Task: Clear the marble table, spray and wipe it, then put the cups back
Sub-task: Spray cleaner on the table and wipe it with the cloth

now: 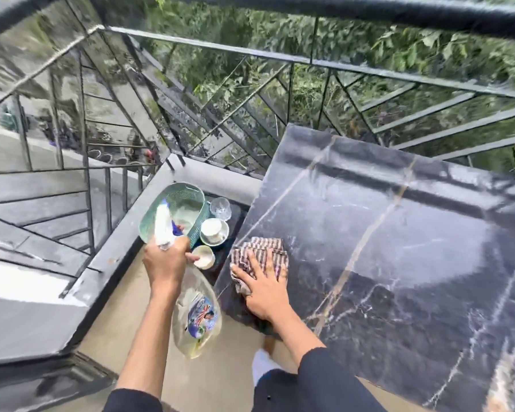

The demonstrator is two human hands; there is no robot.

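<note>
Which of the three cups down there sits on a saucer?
The middle white cup, on a green saucer; the glass cup and the small white cup have none.

No legible text anywhere, only a blurred, colourful label (202,318) on the clear spray bottle (191,292)

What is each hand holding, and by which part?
The left hand grips the spray bottle by its neck, under the trigger head. The right hand holds nothing: it presses flat on the striped cloth.
</note>
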